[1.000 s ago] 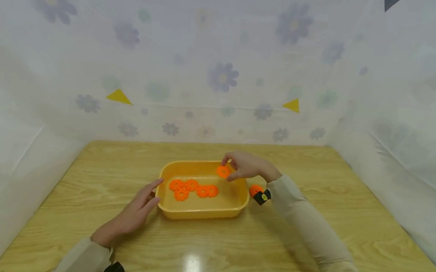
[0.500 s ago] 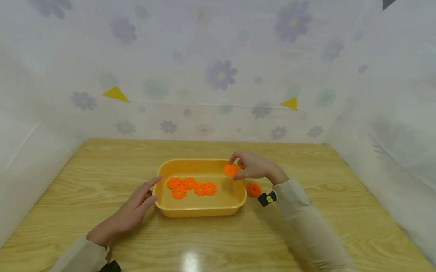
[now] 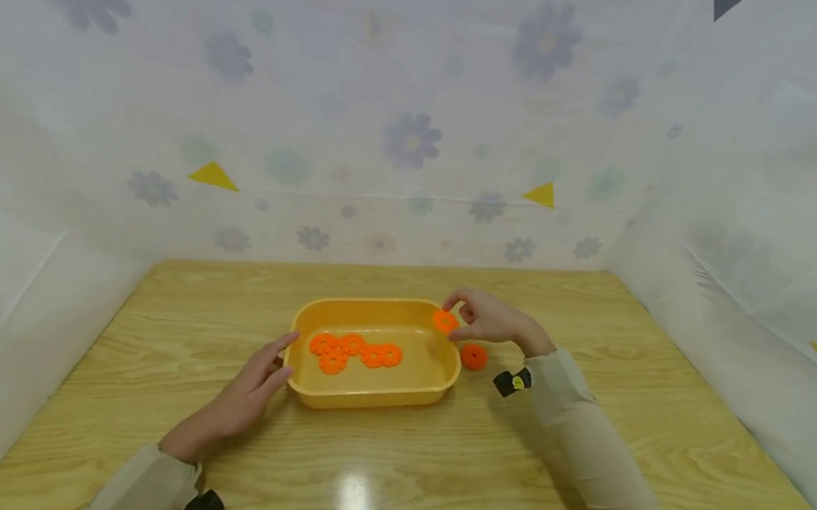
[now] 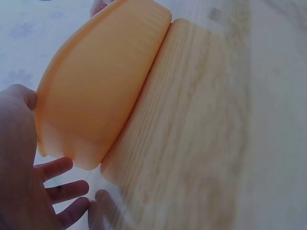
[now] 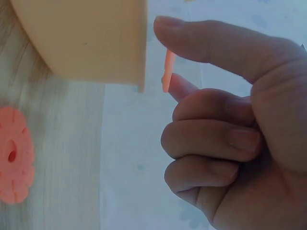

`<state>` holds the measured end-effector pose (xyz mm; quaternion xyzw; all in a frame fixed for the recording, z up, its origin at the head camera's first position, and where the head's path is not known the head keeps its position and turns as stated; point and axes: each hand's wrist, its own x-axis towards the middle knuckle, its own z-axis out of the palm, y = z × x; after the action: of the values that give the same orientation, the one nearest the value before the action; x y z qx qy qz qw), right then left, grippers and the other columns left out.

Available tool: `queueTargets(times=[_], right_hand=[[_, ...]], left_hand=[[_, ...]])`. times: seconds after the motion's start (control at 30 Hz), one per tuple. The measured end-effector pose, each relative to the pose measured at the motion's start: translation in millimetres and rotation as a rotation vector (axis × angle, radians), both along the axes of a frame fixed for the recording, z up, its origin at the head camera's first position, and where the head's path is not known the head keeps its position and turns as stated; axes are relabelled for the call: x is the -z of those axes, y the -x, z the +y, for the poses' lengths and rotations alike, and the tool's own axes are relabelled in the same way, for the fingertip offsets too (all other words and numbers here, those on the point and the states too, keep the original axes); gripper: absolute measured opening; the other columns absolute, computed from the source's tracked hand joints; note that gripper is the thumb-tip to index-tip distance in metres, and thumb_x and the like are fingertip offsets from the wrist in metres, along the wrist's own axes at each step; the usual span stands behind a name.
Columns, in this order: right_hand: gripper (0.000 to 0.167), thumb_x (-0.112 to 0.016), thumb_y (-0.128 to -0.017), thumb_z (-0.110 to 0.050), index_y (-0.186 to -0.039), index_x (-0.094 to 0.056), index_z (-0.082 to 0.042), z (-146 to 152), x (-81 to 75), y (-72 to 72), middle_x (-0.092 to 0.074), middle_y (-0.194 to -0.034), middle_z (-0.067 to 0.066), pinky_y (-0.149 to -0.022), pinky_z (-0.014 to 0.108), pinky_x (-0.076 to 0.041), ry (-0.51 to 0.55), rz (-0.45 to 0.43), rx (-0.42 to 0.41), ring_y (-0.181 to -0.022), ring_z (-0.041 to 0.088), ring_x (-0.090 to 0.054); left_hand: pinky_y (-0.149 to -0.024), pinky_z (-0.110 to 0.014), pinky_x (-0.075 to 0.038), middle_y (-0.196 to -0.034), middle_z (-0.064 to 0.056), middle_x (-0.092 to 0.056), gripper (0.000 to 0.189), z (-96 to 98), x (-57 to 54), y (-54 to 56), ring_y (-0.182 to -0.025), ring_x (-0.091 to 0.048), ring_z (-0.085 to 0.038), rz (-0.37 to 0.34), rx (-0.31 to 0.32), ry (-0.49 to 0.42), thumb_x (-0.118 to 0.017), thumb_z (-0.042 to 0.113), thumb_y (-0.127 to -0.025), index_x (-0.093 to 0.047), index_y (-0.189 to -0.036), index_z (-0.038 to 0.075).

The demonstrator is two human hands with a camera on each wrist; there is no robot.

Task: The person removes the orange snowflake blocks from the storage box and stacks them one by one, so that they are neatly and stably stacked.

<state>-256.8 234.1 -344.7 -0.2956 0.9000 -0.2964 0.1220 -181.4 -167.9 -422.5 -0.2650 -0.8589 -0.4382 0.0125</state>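
A yellow plastic basin sits on the table with several orange notched discs lying inside, mostly towards its left half. At its left end my left hand touches the rim, fingers extended; the left wrist view shows the thumb and a fingertip against the outer wall. My right hand pinches another orange notched disc between thumb and index finger, above the basin's right rim. In the right wrist view this held disc appears edge-on, just beyond the rim, and the other fingers are curled into the palm.
More orange notched discs, seemingly a small stack, lie on the wooden table just right of the basin. Flower-patterned white sheets surround the table at the back and sides.
My right hand has moved rightward with the pinched disc, from over the basin's inside to its right rim. The left hand stays at the left end; the view has shifted slightly.
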Motion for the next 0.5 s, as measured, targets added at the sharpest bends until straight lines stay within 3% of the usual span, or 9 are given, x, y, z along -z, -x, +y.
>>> queueTargets(times=[0.5], right_hand=[[0.042,-0.074,-0.086,-0.022,-0.119,-0.054,-0.004,22,11.7,-3.7,-0.028,-0.057,-0.006,-0.054,0.023,-0.031,0.045,0.001,0.038,-0.050,0.008,-0.024]], left_hand=[[-0.081,-0.027,-0.045,-0.143,-0.020,-0.038,0.049,-0.9,0.6,1.9,-0.102,-0.047,-0.021,0.009,0.004,0.010,-0.044,0.014,-0.103,-0.030,-0.150,0.007]])
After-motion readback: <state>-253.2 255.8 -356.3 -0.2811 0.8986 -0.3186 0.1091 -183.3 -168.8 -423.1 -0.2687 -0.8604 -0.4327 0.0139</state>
